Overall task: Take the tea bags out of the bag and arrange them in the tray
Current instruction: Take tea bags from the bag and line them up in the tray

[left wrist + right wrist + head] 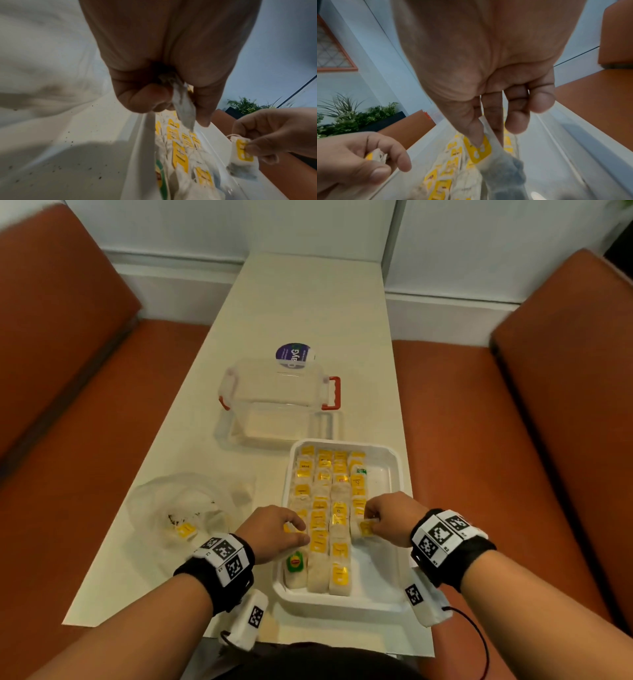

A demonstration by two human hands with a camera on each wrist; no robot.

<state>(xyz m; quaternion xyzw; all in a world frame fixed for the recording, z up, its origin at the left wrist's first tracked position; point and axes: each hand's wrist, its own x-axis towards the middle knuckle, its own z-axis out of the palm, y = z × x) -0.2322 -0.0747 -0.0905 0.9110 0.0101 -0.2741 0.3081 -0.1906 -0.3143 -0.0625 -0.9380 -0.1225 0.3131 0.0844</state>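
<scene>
Two hands (274,529) (394,517) above tray's (394,460) bare right strip

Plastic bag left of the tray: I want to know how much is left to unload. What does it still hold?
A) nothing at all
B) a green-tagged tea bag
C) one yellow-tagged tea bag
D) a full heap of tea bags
C: in the head view a single yellow-tagged tea bag lies inside the clear plastic bag, with a few dark crumbs beside it.
</scene>
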